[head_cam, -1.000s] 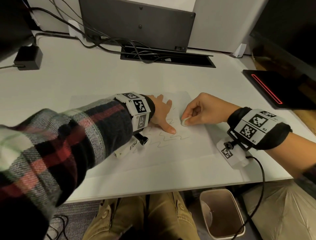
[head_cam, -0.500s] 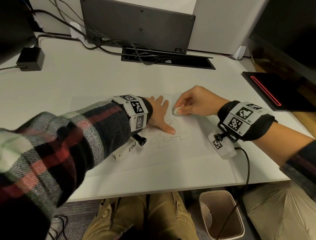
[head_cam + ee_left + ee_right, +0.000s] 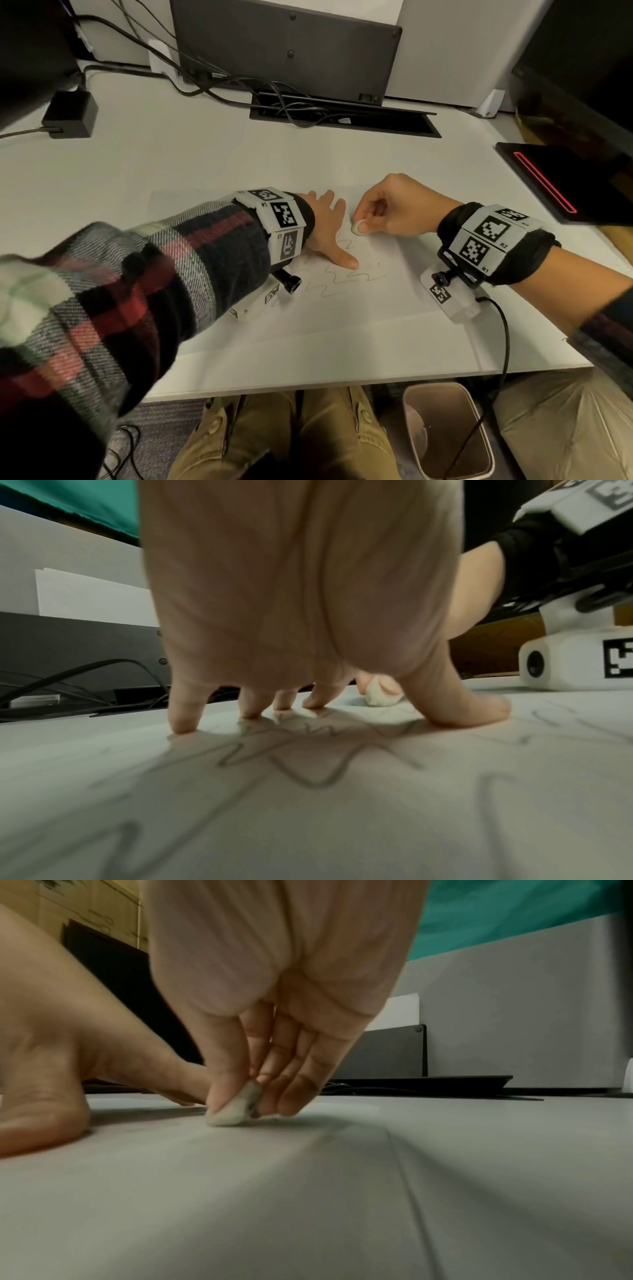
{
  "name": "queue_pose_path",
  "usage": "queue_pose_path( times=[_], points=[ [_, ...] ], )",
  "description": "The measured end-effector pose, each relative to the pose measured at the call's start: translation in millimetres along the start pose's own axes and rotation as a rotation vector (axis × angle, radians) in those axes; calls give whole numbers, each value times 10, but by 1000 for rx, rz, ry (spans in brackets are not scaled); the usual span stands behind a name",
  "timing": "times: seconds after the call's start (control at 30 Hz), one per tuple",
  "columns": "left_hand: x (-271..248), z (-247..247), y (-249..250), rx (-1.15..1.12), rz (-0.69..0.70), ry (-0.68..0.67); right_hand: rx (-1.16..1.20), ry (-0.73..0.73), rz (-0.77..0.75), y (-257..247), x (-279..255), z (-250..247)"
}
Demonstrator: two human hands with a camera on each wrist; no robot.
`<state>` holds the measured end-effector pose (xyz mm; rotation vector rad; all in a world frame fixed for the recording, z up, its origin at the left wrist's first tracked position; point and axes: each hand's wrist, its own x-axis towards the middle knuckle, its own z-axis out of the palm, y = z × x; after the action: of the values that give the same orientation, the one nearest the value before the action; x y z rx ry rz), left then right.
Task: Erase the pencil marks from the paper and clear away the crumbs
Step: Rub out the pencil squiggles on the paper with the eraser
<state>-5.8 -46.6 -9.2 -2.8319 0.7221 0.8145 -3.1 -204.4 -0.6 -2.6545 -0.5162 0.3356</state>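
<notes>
Office: white desk (image 3: pixel 205 164), monitor back (image 3: pixel 284 51), cable tray (image 3: pixel 342 120), wastebin (image 3: pixel 445 431).

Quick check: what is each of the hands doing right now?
Left hand: open, fingers spread, pressing the paper flat.
Right hand: pinching the eraser against the paper.

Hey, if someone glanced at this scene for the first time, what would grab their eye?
The two hands at the desk's centre: the right hand pinches a white eraser on the paper, while the left hand presses it flat with spread fingers. Wavy pencil marks remain nearer the person.
</notes>
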Motion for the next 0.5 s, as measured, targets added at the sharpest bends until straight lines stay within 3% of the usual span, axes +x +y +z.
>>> queue_pose_path(
  times=[0.1,0.27,0.4,0.43,0.5],
  points=[
    [11,-4,3,14,-4,-2,70,-102,-22,-32,-60,15],
    [-4,-16,18,19,-1,4,-11,14,2,-36,-9,-4],
    [13,-21,14,11,-7,-14,109,-180,-20,-49,-148,15],
    [12,-24,12,7,-6,-19,129,-182,-20,-38,-175,13],
    [9,-22,7,-2,-3,-22,157,-33,3,23,-173,-8]
  ],
)
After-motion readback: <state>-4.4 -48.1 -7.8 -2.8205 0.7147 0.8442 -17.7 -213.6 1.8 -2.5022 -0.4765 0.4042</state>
